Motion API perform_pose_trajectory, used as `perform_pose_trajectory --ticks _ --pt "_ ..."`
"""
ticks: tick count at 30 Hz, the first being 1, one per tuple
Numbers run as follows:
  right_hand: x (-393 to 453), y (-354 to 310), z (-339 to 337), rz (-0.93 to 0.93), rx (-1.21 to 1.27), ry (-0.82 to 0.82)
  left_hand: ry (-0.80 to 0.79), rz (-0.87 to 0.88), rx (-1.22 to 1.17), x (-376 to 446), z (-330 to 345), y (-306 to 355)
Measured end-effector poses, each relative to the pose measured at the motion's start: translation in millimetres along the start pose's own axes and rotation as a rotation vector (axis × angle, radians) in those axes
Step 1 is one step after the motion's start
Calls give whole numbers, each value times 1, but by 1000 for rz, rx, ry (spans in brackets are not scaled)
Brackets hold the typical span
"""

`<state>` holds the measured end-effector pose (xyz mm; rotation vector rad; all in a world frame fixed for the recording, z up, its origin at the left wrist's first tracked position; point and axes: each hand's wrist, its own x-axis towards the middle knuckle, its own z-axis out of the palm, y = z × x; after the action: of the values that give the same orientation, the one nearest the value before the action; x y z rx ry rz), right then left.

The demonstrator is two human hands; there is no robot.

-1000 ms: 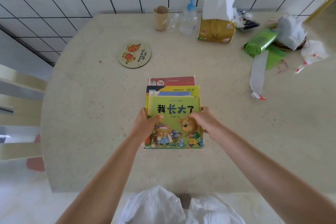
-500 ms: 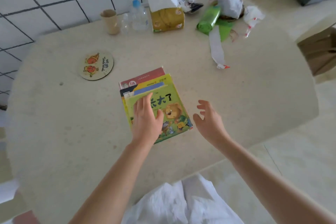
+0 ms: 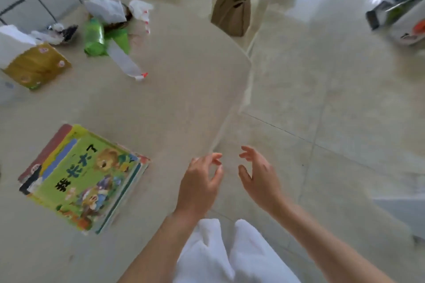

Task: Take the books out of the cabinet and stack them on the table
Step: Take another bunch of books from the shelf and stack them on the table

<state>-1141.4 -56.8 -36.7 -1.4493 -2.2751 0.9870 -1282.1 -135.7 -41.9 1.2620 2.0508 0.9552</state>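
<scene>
The stack of picture books (image 3: 82, 179) is lying on the beige table (image 3: 179, 89), a green bear-cover book on top; I'm counting at least four, edges are blurry. Both hands, the left hand (image 3: 200, 185) and the right hand (image 3: 261, 178), are hanging right of the stack, fingers spread, gripping nothing. One brown paper bag (image 3: 231, 10) is sitting beyond the table.

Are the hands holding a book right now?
No. The left hand and right hand are open and empty; the stack of books lies on the table.
</scene>
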Motion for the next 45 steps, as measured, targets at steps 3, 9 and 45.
perform_pose_trajectory --ticks 3,9,45 --pt "-42 44 -31 138 30 95 -159 104 44 -5 43 30" --pt "-142 132 -95 379 90 302 -334 314 84 -38 140 98" --pt "-474 517 -413 1247 273 1247 -1272 801 185 -217 688 471"
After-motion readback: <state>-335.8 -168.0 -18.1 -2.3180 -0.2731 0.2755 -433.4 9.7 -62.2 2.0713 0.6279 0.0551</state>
